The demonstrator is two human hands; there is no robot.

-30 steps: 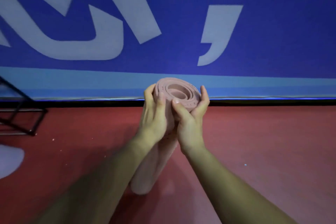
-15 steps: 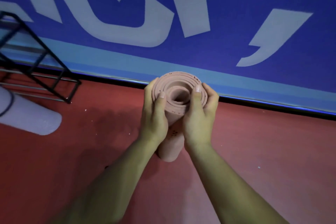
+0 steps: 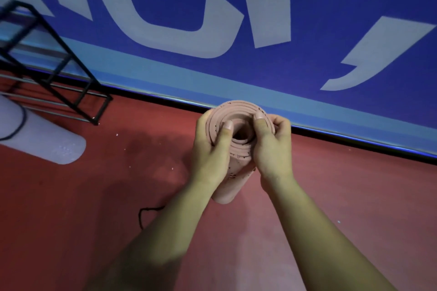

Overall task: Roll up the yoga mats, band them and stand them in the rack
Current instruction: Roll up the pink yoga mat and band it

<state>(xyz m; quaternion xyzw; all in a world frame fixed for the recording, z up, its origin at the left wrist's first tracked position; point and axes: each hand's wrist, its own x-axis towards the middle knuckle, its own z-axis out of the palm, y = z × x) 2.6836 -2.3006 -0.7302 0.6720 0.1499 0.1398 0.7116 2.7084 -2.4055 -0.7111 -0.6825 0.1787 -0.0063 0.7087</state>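
Observation:
A rolled pink yoga mat (image 3: pixel 238 149) stands on end on the red floor, its spiral top facing me. My left hand (image 3: pixel 210 151) grips its left side, thumb laid over the top coils. My right hand (image 3: pixel 272 149) grips the right side, thumb pressing on the inner coils by the hollow centre. A rolled lilac mat (image 3: pixel 40 137) with a dark band round it lies on the floor at left. The black wire rack (image 3: pixel 54 64) stands at upper left against the wall. A black elastic band (image 3: pixel 147 214) lies on the floor beside my left forearm.
A blue wall banner with large pale letters (image 3: pixel 212 19) runs across the back, with a dark baseboard (image 3: pixel 354 139) under it. Red floor (image 3: pixel 354 208) spreads to the right and in front.
The view has swung left, bringing the rack and the lilac mat further into sight. Both thumbs have shifted over the top coils toward the hollow centre; the pink mat stays upright in both hands.

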